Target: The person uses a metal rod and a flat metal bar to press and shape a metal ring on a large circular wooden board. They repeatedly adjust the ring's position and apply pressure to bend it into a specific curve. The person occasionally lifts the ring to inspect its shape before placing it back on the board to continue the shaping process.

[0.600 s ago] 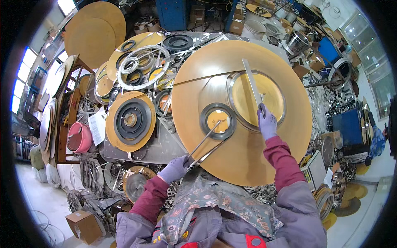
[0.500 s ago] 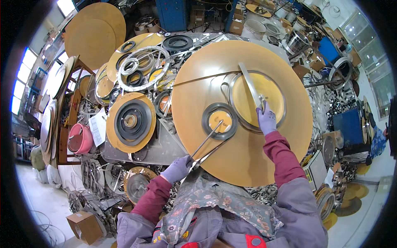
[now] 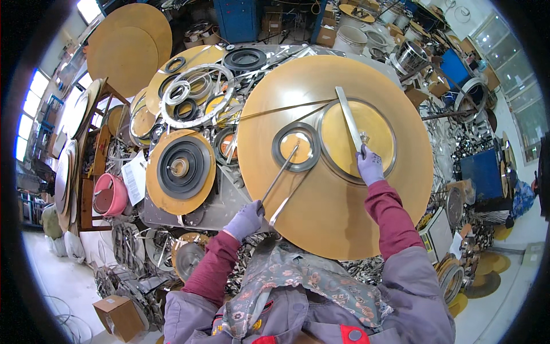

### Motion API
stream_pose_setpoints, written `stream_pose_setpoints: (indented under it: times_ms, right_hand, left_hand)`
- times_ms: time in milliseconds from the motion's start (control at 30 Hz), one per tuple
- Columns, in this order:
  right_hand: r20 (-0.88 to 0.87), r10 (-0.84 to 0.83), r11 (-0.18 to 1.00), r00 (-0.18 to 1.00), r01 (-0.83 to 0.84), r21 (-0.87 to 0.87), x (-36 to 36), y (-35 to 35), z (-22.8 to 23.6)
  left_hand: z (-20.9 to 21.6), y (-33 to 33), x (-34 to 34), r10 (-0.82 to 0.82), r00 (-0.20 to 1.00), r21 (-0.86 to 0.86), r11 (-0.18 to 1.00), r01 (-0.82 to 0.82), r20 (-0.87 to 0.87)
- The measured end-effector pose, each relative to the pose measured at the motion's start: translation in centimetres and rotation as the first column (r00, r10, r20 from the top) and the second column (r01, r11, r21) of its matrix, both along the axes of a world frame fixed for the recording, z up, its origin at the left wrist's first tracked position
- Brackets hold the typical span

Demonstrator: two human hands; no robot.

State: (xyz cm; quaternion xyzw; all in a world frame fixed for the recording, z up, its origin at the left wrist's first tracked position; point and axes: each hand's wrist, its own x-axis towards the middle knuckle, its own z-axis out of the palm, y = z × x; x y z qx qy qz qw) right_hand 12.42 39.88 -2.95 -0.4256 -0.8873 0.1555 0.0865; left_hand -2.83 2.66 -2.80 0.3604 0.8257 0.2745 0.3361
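Before me lies a broad tan disc (image 3: 344,229). My left hand (image 3: 245,221), in a lilac glove, is closed around a thin metal rod (image 3: 277,178). The rod's far tip meets the middle of a small dark ring-shaped coil (image 3: 280,160) on the disc. From this coil a narrow metal strip (image 3: 290,195) runs toward me, ending beside my left hand. Also gloved, my right hand (image 3: 370,165) grips the near end of a flat metal bar (image 3: 348,119). The bar lies across a yellow round plate (image 3: 378,123) inside a larger metal ring (image 3: 329,159).
Left of the disc, a black coil (image 3: 166,155) sits on a smaller tan disc (image 3: 156,196). Behind it are a large pale ring (image 3: 231,87) and several dark rings. A pink bucket (image 3: 118,195) stands farther left. Metal strip scrap (image 3: 441,152) is heaped at the right.
The small coil has slid away from me and slightly left, with the rod tip at its middle. My left hand has risen a little. The bar's far end has shifted slightly right.
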Motion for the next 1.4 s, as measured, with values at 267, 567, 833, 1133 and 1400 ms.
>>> stream_pose_setpoints:
  times_ms: [267,567,833,1133,1400]
  right_hand:
    - [0.012,-0.013,0.999,1.0,0.014,-0.047,0.3,0.1,0.8]
    - [-0.055,0.016,0.999,0.998,-0.019,-0.047,1.0,0.0,0.6]
    - [-0.01,0.031,1.0,0.999,-0.031,-0.006,1.2,0.2,1.4]
    - [0.048,0.012,0.997,0.999,-0.009,-0.075,0.8,-0.1,2.7]
    - [0.007,0.003,1.0,1.0,-0.003,-0.028,1.8,0.8,2.0]
  left_hand:
    - [0.9,-0.6,-1.3,-0.056,0.998,-0.093,0.994,0.058,0.031]
    - [1.6,-1.1,0.1,-0.089,0.993,-0.06,0.995,0.085,-0.071]
    - [1.6,-1.4,1.1,-0.066,0.998,-0.03,0.997,0.065,-0.025]
    - [1.2,-2.3,1.1,-0.105,0.994,-0.075,0.992,0.106,0.008]
    - [1.4,-2.0,1.9,-0.077,0.997,-0.061,0.995,0.077,0.014]
